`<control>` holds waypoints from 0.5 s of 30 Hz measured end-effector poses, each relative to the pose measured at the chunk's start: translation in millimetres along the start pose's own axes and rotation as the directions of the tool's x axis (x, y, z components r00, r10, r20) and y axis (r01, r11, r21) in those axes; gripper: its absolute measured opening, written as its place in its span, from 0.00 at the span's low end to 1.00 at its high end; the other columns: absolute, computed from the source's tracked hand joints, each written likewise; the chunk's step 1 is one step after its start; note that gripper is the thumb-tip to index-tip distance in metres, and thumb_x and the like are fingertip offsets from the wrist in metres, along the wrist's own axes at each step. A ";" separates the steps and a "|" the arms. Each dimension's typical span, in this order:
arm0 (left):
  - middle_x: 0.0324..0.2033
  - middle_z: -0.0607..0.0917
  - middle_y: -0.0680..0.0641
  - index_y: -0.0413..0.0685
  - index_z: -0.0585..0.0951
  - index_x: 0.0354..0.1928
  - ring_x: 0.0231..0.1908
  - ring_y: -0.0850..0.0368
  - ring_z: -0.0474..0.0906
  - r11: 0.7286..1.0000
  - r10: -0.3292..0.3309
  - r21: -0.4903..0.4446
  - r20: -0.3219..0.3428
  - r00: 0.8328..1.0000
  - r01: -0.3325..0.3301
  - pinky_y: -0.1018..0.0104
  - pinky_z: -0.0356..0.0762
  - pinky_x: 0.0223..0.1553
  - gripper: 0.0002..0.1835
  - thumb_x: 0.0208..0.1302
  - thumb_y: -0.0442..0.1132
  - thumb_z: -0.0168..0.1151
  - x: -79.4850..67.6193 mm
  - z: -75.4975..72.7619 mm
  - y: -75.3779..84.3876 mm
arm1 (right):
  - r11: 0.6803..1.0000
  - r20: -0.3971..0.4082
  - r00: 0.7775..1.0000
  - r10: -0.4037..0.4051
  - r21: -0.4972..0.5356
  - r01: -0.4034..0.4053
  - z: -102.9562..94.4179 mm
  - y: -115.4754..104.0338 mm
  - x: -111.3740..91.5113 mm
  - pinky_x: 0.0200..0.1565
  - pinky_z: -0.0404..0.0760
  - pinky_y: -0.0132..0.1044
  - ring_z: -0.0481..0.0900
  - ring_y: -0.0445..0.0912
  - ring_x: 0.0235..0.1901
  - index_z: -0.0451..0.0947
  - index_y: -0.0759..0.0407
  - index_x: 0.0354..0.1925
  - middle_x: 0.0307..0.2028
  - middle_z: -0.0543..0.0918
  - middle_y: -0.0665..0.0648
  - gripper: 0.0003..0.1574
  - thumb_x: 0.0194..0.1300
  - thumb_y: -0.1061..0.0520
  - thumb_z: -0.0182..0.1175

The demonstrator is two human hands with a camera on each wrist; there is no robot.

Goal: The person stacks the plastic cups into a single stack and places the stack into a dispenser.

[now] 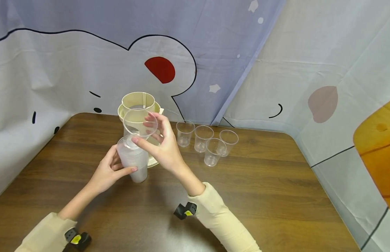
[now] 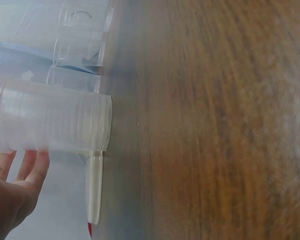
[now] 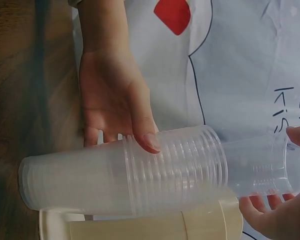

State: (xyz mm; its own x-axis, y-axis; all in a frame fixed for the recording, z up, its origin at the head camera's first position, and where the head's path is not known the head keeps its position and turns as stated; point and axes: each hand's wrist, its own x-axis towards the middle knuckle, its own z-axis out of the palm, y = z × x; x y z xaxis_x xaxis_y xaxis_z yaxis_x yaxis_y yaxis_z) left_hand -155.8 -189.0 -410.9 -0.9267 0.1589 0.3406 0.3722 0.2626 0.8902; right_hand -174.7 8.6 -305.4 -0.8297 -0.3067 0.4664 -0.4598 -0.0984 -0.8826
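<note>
A tall stack of nested clear plastic cups (image 1: 133, 162) stands a little tilted in my left hand (image 1: 108, 171), whose thumb and fingers grip its sides. My right hand (image 1: 164, 145) holds a single clear plastic cup (image 1: 132, 126) by its sides, mouth up, just above the stack. In the right wrist view the base of this single cup (image 3: 255, 167) sits within the mouth of the stack (image 3: 175, 162). The left wrist view has the stack (image 2: 55, 117) low over the table, with my left fingers (image 2: 37, 170) against its side.
Right behind the stack stands a cream plastic cylinder (image 1: 128, 99), open at the top, on a round base (image 1: 153, 162). Several single clear cups (image 1: 212, 154) stand upright to the right on the brown wooden table (image 1: 261, 196). A printed curtain (image 1: 87, 63) hangs along the back and right.
</note>
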 end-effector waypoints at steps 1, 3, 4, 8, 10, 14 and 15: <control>0.51 0.73 0.68 0.44 0.61 0.66 0.51 0.79 0.72 1.000 -0.001 0.002 0.000 1.000 0.001 0.82 0.77 0.47 0.39 0.54 0.28 0.70 -0.1 -0.1 0.0 | 1.000 0.003 1.000 0.002 -0.005 -0.002 0.1 0.4 -0.1 0.63 0.73 0.38 0.72 0.57 0.61 0.58 0.61 0.64 0.61 0.69 0.65 0.42 0.56 0.67 0.66; 0.52 0.73 0.68 0.45 0.60 0.66 0.52 0.79 0.72 1.000 -0.003 0.004 0.003 1.000 0.003 0.82 0.76 0.47 0.39 0.54 0.29 0.69 -0.2 -0.4 0.1 | 1.000 0.010 1.000 0.010 -0.020 -0.010 0.4 1.3 -0.5 0.63 0.74 0.39 0.73 0.56 0.61 0.58 0.60 0.64 0.61 0.70 0.64 0.42 0.56 0.66 0.67; 0.52 0.73 0.68 0.45 0.60 0.67 0.52 0.79 0.72 1.000 -0.004 0.005 0.004 1.000 0.004 0.82 0.76 0.47 0.40 0.55 0.29 0.69 -0.2 -0.5 0.2 | 1.000 0.012 1.000 0.015 -0.028 -0.015 0.4 1.7 -0.8 0.63 0.74 0.39 0.73 0.55 0.61 0.59 0.60 0.64 0.61 0.70 0.64 0.42 0.56 0.66 0.67; 0.52 0.73 0.68 0.45 0.60 0.67 0.52 0.79 0.71 1.000 -0.006 0.007 0.006 1.000 0.006 0.83 0.76 0.47 0.40 0.55 0.29 0.69 -0.2 -0.6 0.8 | 0.997 0.025 0.999 0.027 -0.069 -0.025 0.3 4.1 -1.6 0.62 0.74 0.37 0.73 0.52 0.60 0.59 0.58 0.65 0.61 0.71 0.62 0.42 0.56 0.64 0.67; 0.52 0.73 0.68 0.44 0.60 0.67 0.51 0.79 0.72 1.000 -0.006 0.007 0.005 1.000 0.006 0.82 0.76 0.47 0.40 0.55 0.29 0.69 -0.2 -0.4 0.9 | 0.996 0.034 0.999 0.029 -0.090 -0.026 0.2 5.2 -1.6 0.61 0.74 0.35 0.73 0.50 0.60 0.59 0.58 0.65 0.61 0.71 0.62 0.42 0.56 0.63 0.67; 0.51 0.73 0.68 0.44 0.60 0.66 0.51 0.79 0.72 1.000 -0.006 0.004 0.003 1.000 0.006 0.82 0.76 0.47 0.39 0.55 0.29 0.69 -0.4 -0.4 0.4 | 0.990 0.054 0.998 0.033 -0.142 -0.025 0.3 6.9 -1.4 0.60 0.74 0.34 0.73 0.47 0.60 0.59 0.58 0.64 0.61 0.71 0.60 0.42 0.56 0.62 0.67; 0.51 0.73 0.67 0.44 0.60 0.66 0.51 0.79 0.72 1.000 -0.006 0.002 0.003 1.000 0.006 0.82 0.77 0.47 0.39 0.55 0.29 0.69 -0.4 -0.3 0.2 | 0.988 0.057 0.998 0.036 -0.154 -0.027 0.4 7.2 -1.5 0.60 0.74 0.34 0.72 0.47 0.61 0.60 0.58 0.64 0.61 0.71 0.60 0.41 0.56 0.62 0.67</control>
State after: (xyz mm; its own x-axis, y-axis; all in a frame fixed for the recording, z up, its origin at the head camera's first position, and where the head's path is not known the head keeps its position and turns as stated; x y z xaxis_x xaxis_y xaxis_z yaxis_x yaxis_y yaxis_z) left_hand -155.4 -189.3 -410.7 -0.9287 0.1603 0.3344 0.3669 0.2657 0.8915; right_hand -176.6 8.0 -312.5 -0.8264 -0.3631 0.4304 -0.4807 0.0569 -0.8750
